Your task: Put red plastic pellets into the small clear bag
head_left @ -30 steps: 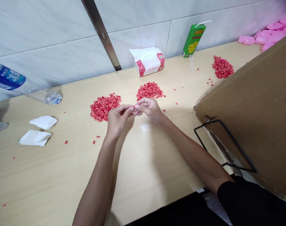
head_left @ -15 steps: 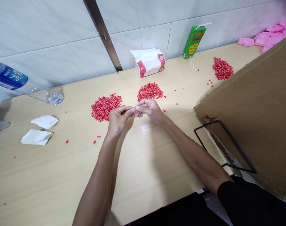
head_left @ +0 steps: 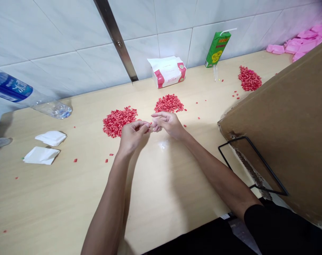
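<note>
My left hand is closed in a pinch, and a small red plastic piece shows at its thumb and fingertip. My right hand sits just to the right, its fingertips close to that piece. Its index finger reaches out while the other fingers curl in; what they hold, if anything, is hidden. Beside my left hand lies a heap of small red pieces. A second heap of red pieces is just behind my right hand.
On the table are folded tissues, a tilted plastic bottle, a tissue pack, a green drink carton, another red heap and pink pieces. A large cardboard box with a black wire handle blocks the right.
My right hand's index finger and thumb have parted from my left fingertips. A red piece now shows at the left pinch. The view has shifted slightly.
</note>
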The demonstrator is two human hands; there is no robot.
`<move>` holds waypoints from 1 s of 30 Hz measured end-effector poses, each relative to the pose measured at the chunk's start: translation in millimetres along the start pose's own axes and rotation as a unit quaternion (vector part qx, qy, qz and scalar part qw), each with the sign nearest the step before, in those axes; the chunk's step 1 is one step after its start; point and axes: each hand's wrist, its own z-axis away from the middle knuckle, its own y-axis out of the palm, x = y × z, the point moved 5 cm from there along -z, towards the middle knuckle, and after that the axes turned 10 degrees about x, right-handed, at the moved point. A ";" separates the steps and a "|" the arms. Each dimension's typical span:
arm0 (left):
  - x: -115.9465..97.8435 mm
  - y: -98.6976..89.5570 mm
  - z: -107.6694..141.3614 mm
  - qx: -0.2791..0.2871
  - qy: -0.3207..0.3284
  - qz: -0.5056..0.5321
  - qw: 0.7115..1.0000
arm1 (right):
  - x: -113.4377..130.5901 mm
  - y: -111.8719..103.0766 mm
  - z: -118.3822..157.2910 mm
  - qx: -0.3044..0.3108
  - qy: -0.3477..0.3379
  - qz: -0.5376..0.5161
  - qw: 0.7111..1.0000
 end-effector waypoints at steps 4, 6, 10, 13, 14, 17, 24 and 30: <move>5.7 -17.0 1.3 -0.072 -0.048 -0.135 0.987 | 10.6 -31.6 1.9 -0.141 -0.030 0.050 0.988; 7.5 -28.1 2.3 -0.105 -0.060 -0.176 0.977 | 17.5 -49.6 4.6 -0.205 -0.041 0.092 0.974; 7.9 -48.9 6.1 -0.174 -0.095 -0.288 0.937 | 29.9 -71.7 9.2 -0.199 0.028 0.170 0.965; -0.7 -51.7 8.6 -0.197 -0.076 -0.372 0.904 | 45.2 -75.4 17.5 -0.126 0.103 0.279 0.946; -5.2 -48.6 8.7 -0.185 -0.051 -0.386 0.902 | 50.6 -75.0 21.2 -0.096 0.132 0.337 0.927; -15.0 -30.8 8.2 -0.066 0.008 -0.388 0.919 | 60.6 -73.1 33.1 -0.010 0.247 0.501 0.830; -5.3 4.6 16.1 0.229 -0.056 -0.362 0.902 | 63.6 -71.6 40.4 0.026 0.351 0.622 0.699; -6.6 13.4 14.1 0.220 -0.050 -0.359 0.906 | 52.5 -72.4 36.6 0.056 0.340 0.593 0.728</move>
